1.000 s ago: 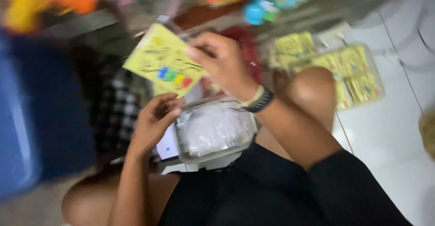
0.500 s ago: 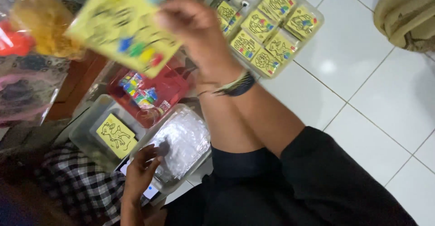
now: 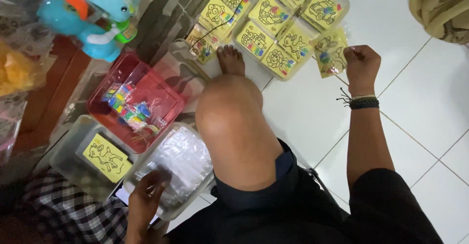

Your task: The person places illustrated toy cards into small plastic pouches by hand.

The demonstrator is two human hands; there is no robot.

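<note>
White floor tiles (image 3: 415,126) lay under me in the head view, with my bent knee (image 3: 229,112) in the middle of it all. My right hand (image 3: 361,65) was stretched out over the floor, its grip pinched shut on the upper right corner of a yellow picture card in a clear sleeve (image 3: 331,52). Half a second before, that card had been up high in front of me; now it hung just above the tiles, and just left of the grip stood the clear tray of finished cards (image 3: 273,29), the card's edge all but touching its rim. I judged the card about ready to join the others there.

My left hand (image 3: 146,202) had stayed low, well apart from the right grip and on the far side of my knee. Its fingers rested spread on the clear tub of plastic sleeves (image 3: 188,158), closed on nothing that I could see. Just beyond that hand sat a grey tub holding one yellow card (image 3: 106,157), and past it a red tub of small coloured packets (image 3: 132,104).
</note>
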